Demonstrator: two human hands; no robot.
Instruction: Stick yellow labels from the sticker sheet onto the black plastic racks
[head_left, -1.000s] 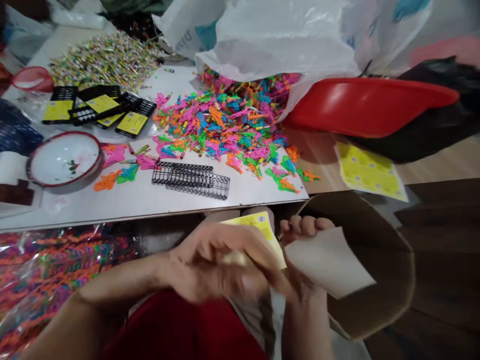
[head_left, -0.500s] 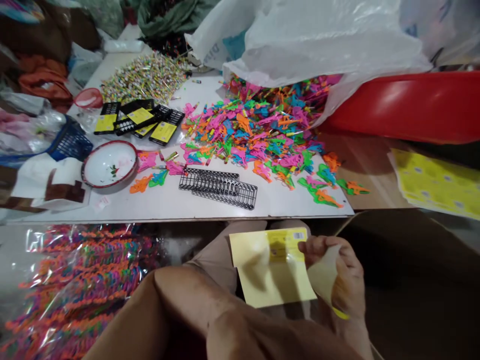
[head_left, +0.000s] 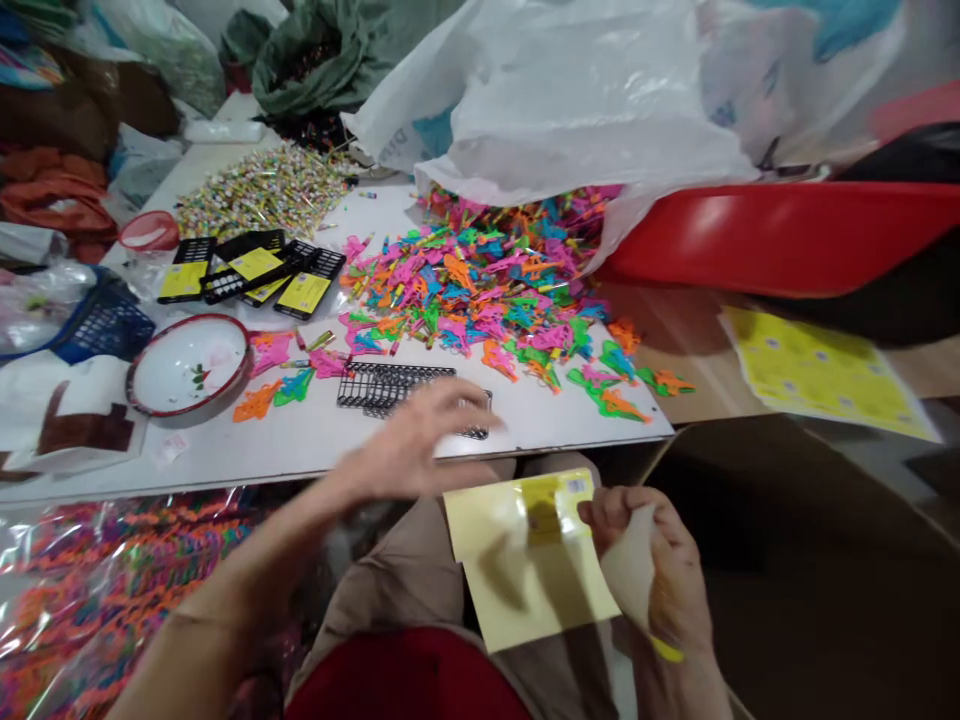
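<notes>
My left hand is over the front edge of the table, slightly blurred, with its fingers apart and nothing visible in them. Just beyond its fingers, two black mesh plastic racks lie overlapping on the white tabletop, partly hidden by the hand. Above my lap, my right hand is closed on a yellow sticker sheet. Much of the sheet shows pale backing; a printed label with a barcode remains near its top edge, and a curled strip hangs by my palm.
Colourful plastic pieces heap across the table. Black racks with yellow labels lie left, behind an enamel bowl. A red tub and more yellow sheets are on the right. Bagged pieces lie below.
My left hand has moved from low in front of me up and forward to the black racks. My right hand still grips the sticker sheet. The whole view has shifted a little.
</notes>
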